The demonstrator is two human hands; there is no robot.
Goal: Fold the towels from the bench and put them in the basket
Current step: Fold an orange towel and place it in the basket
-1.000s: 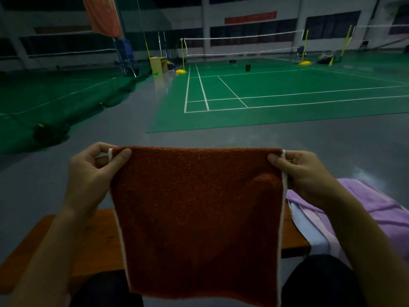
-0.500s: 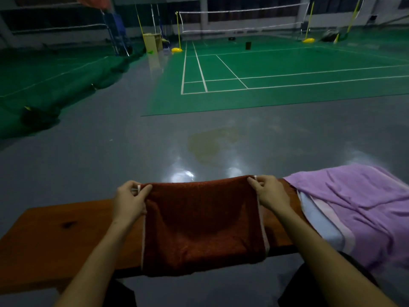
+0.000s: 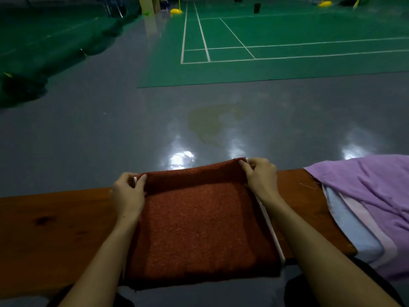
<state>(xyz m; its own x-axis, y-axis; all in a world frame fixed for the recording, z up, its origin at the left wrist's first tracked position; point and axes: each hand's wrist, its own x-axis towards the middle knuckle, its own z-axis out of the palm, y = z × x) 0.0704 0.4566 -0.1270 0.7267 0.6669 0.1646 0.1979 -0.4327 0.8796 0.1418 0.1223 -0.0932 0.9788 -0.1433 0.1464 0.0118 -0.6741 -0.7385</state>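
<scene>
A rust-red towel (image 3: 199, 227) with white edge trim lies flat across the wooden bench (image 3: 55, 229), its near edge hanging slightly over the front. My left hand (image 3: 128, 193) pinches the towel's far left corner. My right hand (image 3: 261, 176) pinches the far right corner, held a little above the bench. To the right, a purple towel (image 3: 371, 191) lies rumpled over a pale blue towel (image 3: 349, 227) and a pink one on the bench. No basket is in view.
Beyond the bench stretches a glossy grey floor (image 3: 110, 134) with light reflections, then a green badminton court (image 3: 265, 41) with white lines. Dark green matting lies at the far left. My knees show at the bottom edge.
The towel went from hanging upright in front of me down onto the bench, where it is spread flat. Both hands moved down and forward, still pinching its top corners.
</scene>
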